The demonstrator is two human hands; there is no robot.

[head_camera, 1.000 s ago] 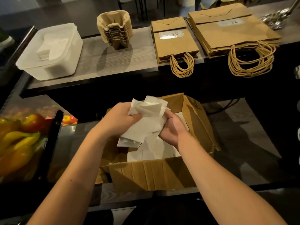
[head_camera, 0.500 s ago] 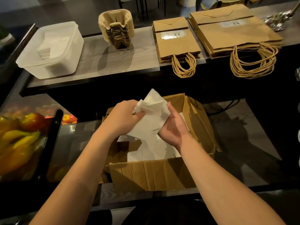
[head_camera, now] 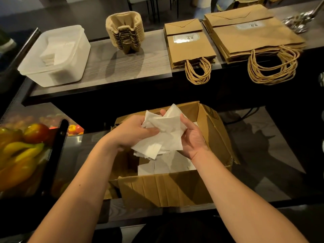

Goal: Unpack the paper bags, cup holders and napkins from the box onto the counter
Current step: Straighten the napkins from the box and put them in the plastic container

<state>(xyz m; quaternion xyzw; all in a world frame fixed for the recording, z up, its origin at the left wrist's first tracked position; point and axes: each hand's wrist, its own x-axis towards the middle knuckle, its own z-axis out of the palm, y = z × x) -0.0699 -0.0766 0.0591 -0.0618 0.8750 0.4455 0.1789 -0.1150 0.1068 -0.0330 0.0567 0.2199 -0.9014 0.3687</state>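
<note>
Both hands hold a loose bunch of white napkins (head_camera: 163,132) just above the open cardboard box (head_camera: 164,190). My left hand (head_camera: 133,132) grips the bunch from the left, thumb on top. From the right, my right hand (head_camera: 191,137) cups it, palm toward the paper. More white napkins (head_camera: 166,165) lie in the box below. On the counter behind stand a translucent plastic tub (head_camera: 77,67) with napkins inside, a stack of pulp cup holders (head_camera: 125,31), a small stack of brown paper bags (head_camera: 189,48) and a larger stack of paper bags (head_camera: 252,34).
The grey counter (head_camera: 131,67) has bare surface between the tub, the cup holders and the bags. A black mesh basket of fruit (head_camera: 19,151) sits left of the box. Shiny metal items (head_camera: 298,23) lie at the counter's far right.
The bunch of napkins has been regathered between my hands; my right hand has turned palm-in against it and the sheets stick up higher over the box.
</note>
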